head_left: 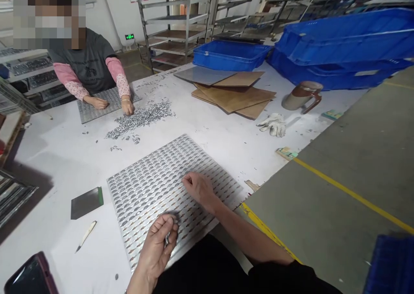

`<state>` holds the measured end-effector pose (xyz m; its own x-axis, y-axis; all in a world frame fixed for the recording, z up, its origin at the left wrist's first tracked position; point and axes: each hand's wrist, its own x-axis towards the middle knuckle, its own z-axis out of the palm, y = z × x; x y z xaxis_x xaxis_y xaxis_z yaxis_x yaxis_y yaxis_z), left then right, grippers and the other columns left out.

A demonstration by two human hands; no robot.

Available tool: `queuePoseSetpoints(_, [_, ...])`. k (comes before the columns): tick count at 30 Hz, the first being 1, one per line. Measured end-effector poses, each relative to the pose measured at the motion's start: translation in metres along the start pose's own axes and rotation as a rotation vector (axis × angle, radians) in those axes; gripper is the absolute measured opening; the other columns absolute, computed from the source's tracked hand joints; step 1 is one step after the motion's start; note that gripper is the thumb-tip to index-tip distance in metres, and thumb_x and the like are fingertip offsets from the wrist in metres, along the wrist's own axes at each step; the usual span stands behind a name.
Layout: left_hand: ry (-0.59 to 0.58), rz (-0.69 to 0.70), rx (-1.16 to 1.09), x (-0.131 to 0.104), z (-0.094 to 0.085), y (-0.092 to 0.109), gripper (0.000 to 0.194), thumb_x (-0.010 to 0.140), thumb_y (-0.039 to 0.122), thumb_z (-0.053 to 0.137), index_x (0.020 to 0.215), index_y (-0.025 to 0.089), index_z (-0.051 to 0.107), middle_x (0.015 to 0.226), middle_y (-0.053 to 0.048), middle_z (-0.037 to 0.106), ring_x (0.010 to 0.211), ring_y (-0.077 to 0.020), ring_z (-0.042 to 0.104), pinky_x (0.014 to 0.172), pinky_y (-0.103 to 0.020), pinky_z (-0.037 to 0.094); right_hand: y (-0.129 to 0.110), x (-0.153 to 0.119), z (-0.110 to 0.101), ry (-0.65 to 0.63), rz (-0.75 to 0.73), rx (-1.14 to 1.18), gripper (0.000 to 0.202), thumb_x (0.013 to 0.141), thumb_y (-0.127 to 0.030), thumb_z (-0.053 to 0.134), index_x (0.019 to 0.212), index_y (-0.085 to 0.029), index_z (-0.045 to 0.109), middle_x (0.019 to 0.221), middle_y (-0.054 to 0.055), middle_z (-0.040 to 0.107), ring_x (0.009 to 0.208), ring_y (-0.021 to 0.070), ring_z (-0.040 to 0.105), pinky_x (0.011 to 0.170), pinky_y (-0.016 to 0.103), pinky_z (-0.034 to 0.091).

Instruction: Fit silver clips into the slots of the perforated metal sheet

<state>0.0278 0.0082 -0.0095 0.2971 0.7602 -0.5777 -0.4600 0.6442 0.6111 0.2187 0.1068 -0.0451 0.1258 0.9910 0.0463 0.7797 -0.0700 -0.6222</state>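
A silvery metal plate (155, 167) with rows of leaf-shaped slots lies on the white table in front of me. Dark oval pieces fill the far rows, while those nearest me show bare slots. My left hand (157, 244) is curled above the plate's near edge, closed around a few small oval metal pieces (167, 239). Over the middle of the plate, my right hand (201, 192) has thumb and forefinger pinched together; whatever is between them is hidden. Beyond the plate is a heap of the same oval pieces (145, 117).
Across the table a person in pink sleeves (121, 76) works at another plate (84, 112). Cardboard sheets (233, 98), a mug (300, 96), gloves (274, 125) and blue crates (229, 54) stand right. A dark flat block (86, 204), a knife-like tool (86, 236) and a phone (29, 276) lie left.
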Motion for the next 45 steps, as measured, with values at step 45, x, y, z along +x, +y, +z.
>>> queuePoseSetpoints(45, [0.065, 0.044, 0.098, -0.001, 0.042, 0.009, 0.04, 0.076, 0.032, 0.079, 0.106, 0.01, 0.065, 0.084, -0.011, 0.068, 0.051, -0.0051, 0.045, 0.037, -0.013, 0.026, -0.002, -0.022, -0.037, 0.035, -0.163, 0.303, 0.018, 0.091, -0.022, 0.051, 0.104, -0.016, 0.061, 0.067, 0.0, 0.061, 0.064, 0.0156, 0.057, 0.065, 0.025, 0.043])
